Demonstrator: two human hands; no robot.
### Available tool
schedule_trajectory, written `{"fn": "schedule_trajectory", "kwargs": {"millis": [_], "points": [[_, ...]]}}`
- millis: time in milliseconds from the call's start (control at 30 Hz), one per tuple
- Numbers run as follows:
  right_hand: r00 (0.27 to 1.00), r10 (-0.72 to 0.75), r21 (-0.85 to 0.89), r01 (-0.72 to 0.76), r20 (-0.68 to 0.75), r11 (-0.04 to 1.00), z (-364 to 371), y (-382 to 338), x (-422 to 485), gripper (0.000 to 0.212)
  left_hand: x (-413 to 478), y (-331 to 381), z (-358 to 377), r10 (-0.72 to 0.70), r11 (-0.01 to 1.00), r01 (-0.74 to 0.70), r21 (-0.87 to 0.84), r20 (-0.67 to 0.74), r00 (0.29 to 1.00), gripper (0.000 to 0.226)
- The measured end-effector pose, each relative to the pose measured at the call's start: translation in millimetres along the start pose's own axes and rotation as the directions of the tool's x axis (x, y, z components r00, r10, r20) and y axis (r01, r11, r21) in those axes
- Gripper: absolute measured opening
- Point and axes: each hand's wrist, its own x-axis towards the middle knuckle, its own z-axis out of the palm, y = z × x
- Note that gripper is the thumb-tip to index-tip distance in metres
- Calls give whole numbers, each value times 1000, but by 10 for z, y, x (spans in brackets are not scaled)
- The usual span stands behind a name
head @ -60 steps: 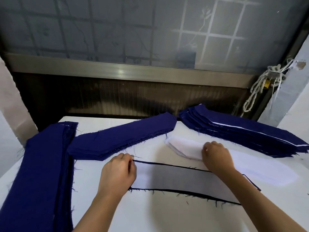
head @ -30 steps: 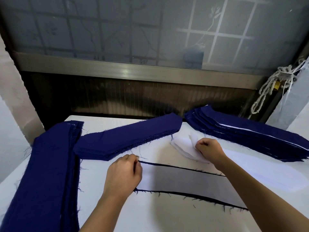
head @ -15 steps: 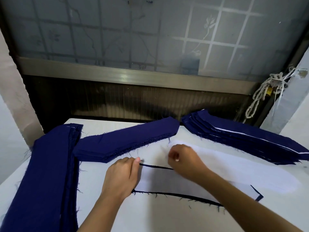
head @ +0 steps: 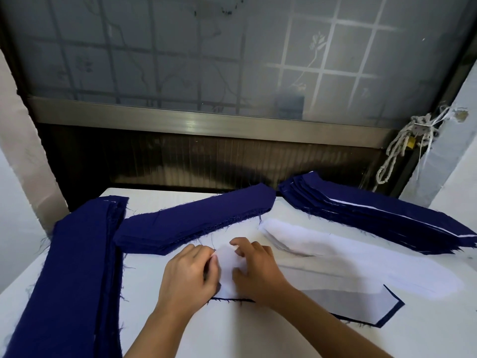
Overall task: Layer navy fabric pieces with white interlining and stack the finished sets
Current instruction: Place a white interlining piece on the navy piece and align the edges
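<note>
Our left hand [head: 188, 275] and right hand [head: 255, 272] pinch the left tip of the white interlining strip [head: 228, 267], its length running rightward over the navy fabric piece [head: 395, 295].

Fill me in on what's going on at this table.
A person is laying a white interlining piece onto a navy piece on the table. The left hand and right hand both pinch the interlining's left end. A pile of white interlining lies just behind. The left navy stack and middle navy stack wait, and the layered sets are stacked at the back right.
</note>
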Motion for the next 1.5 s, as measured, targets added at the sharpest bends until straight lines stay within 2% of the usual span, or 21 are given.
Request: {"fn": "schedule_trajectory", "kwargs": {"millis": [67,167,333,400,500,633,833,933,1033,1200,1333,1500], "points": [[999,28,-2,-28,-15,1000,-95,100,-30,51,0,-3,-13,-16,1000,16,-14,-26,1000,22],[997,66,-63,-68,-40,996,-329,309,-137,47,1,6,-44,-123,992,123,11,-20,992,21],[993,116,-293,-122,-37,948,-770,750,-584,45,24,51,-92,-250,967,246,71,56,967,23],[983,141,-338,-172,-113,925,-927,936,-795,45,30,62,-90,-292,956,288,65,77,953,23],[930,243,-350,-332,-274,876,-1085,1207,-1084,40,34,65,-62,-339,939,329,101,110,934,23],[791,478,-140,-561,-382,816,-1121,1350,-1306,39,42,77,-48,-346,934,326,148,145,927,26],[720,429,-145,-585,-546,798,-1067,1299,-1330,34,33,94,-72,-436,897,426,116,72,897,31],[691,478,-86,-611,-543,787,-1086,1283,-1358,37,29,66,-65,-530,846,528,74,19,848,34],[683,510,-52,-623,-523,781,-1098,1261,-1366,26,36,46,-64,-620,783,617,75,22,784,37],[702,508,-129,-640,-499,757,-1086,1251,-1360,28,34,41,-74,-622,780,617,108,20,783,26],[727,458,-199,-619,-512,760,-1072,1287,-1370,25,47,74,-101,-621,781,607,146,77,780,23],[705,456,-236,-649,-544,723,-1052,1320,-1373,25,56,120,-129,-610,789,595,152,79,788,22]]}}
